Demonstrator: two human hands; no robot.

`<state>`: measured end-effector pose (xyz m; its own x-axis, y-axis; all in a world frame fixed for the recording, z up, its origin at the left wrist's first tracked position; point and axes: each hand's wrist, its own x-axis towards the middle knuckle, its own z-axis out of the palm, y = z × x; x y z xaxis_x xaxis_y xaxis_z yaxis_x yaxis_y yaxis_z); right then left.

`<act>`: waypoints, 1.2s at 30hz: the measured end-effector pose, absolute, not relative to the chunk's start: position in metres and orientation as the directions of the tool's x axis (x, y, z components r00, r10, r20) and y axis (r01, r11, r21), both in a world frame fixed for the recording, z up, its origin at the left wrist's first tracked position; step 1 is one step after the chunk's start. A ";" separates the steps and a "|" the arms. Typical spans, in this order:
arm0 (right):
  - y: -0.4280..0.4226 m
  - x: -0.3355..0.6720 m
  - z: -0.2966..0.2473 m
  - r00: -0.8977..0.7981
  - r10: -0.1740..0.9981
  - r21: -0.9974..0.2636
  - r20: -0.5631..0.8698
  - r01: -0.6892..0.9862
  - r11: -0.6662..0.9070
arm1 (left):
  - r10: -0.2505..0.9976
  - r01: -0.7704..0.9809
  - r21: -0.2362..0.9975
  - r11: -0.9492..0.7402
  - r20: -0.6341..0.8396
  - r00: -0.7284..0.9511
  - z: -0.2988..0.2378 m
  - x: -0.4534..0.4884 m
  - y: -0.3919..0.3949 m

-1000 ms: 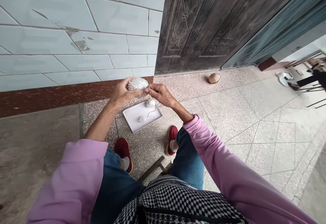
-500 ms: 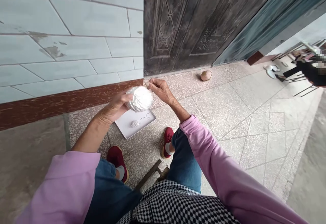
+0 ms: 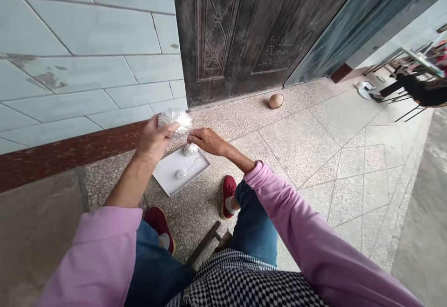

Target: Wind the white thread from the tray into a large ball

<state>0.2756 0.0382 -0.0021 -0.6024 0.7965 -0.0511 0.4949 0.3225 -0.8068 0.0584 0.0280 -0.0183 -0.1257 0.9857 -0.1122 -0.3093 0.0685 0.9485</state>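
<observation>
My left hand is closed around a large white ball of yarn, blurred at its edges and held up in front of the wall's base. Just right of it, my right hand has its fingers pinched together close to the ball; any strand between them is too thin to make out. Beneath both hands a shallow white tray rests on the floor. Inside it lie a small white yarn ball with a loose strand and another small white ball, partly behind my right fingers.
A round tan object sits on the speckled floor by the dark carved door. Tiled wall rises at left. My red shoes flank a wooden stool part. Another person sits at far right.
The large yarn ball has turned and moved left and slightly up with my left hand. My right hand has dropped lower. A second small ball now shows in the tray.
</observation>
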 end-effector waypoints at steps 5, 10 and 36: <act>0.040 0.278 -0.001 -0.610 0.786 -0.921 0.102 0.240 0.306 | 0.983 0.150 0.988 0.034 -0.005 -0.184 -0.025 0.033 0.020; 0.060 0.272 0.002 -0.489 0.856 -0.962 0.168 0.108 0.250 | 0.990 0.248 0.966 0.073 -0.099 0.096 -0.013 0.021 0.003; 0.030 0.264 -0.018 -0.615 0.788 -0.884 -0.015 0.377 0.277 | 0.988 -0.272 0.960 0.063 -0.098 -0.116 -0.006 0.054 0.029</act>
